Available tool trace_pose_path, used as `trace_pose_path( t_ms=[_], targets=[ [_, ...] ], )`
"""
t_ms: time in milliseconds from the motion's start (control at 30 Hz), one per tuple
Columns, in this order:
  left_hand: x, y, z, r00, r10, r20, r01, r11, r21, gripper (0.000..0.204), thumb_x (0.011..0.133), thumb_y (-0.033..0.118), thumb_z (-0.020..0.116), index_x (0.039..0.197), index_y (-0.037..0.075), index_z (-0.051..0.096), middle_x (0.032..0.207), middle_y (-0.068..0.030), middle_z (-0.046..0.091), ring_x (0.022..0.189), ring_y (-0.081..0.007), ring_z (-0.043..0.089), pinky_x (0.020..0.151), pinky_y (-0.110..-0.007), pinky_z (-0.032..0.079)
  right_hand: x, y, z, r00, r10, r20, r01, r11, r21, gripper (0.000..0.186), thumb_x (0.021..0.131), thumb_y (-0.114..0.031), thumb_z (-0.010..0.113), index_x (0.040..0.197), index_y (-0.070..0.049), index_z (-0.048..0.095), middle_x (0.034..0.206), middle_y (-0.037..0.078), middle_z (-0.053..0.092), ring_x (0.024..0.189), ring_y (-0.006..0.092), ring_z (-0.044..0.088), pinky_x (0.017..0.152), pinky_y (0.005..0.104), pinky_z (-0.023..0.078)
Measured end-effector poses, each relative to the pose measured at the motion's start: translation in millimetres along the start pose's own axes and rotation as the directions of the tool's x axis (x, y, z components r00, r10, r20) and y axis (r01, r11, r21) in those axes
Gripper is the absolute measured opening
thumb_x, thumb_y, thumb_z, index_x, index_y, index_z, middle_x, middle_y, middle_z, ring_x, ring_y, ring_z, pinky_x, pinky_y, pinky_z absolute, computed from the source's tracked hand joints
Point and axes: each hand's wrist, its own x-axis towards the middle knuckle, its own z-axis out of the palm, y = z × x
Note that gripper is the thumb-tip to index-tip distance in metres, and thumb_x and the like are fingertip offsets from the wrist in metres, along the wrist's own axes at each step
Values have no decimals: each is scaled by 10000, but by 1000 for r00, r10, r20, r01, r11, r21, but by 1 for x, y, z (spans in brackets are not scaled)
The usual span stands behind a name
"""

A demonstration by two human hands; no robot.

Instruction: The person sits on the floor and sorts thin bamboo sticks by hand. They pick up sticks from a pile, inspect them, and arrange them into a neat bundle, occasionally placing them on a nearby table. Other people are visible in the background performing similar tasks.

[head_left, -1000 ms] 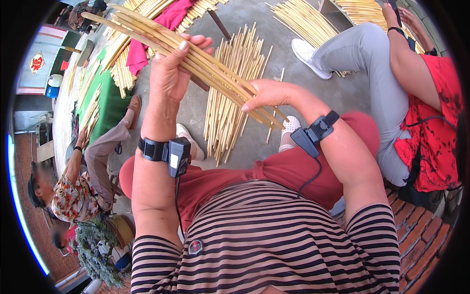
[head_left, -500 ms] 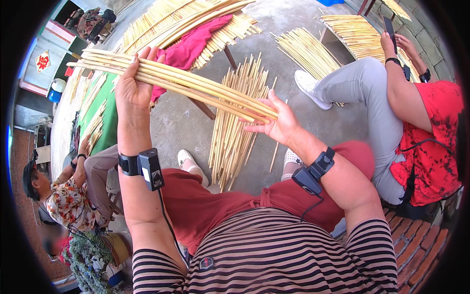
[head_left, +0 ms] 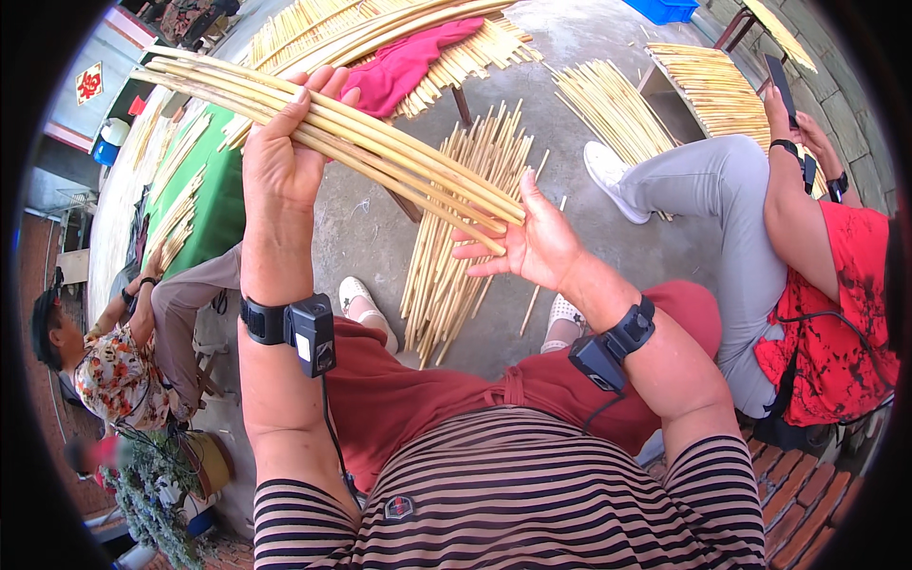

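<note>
A bundle of several long, pale yellow sticks slants across in front of me, its left end farther away and its right end nearer. My left hand grips it left of the middle, thumb laid across the sticks and fingers behind. The right ends, slightly uneven, meet the palm of my right hand, which is open with fingers and thumb spread. Beneath, a loose pile of similar sticks lies on the concrete floor between my feet.
More sticks are spread on a rack with a pink cloth, on a green-covered table and at the far right. A seated person in red holds a dark flat device. Another, in a floral shirt, sits at left.
The bundle slants more steeply, its left end having swung farther away. My left hand has shifted a little right; my right palm stays at the stick ends.
</note>
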Motion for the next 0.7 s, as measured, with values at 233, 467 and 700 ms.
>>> trace_pose_path(
  t_ms=[233, 467, 700],
  targets=[
    [-9, -12, 2, 1000, 27, 3, -27, 999, -42, 267, 871, -76, 492, 1128, -67, 422, 1203, -303, 502, 1182, -438, 480, 1022, -573, 401, 2, -1, 2, 944, -213, -253, 250, 960, 123, 845, 884, -695, 248, 1387, -22, 328, 1317, 211, 476, 1212, 352, 479, 997, 513, 390],
    [-29, -27, 20, 993, 2, 117, -1, 1000, -5, 260, 872, -40, 520, 1119, -52, 441, 1190, -300, 518, 1170, -443, 491, 1006, -563, 419, 3, -9, 5, 902, -305, -307, 352, 929, 112, 735, 932, -612, 267, 1303, -3, 445, 1274, 197, 519, 1172, 315, 517, 979, 466, 425],
    [-16, 1, 6, 995, -57, 85, 57, 998, 11, 306, 876, -77, 468, 1175, -71, 403, 1283, -311, 446, 1222, -442, 442, 1029, -565, 395, -4, -17, 8, 991, -135, 18, 135, 950, -283, 538, 956, -429, 444, 1264, 10, 487, 1176, 166, 591, 1017, 268, 618, 842, 383, 516]
  ],
)
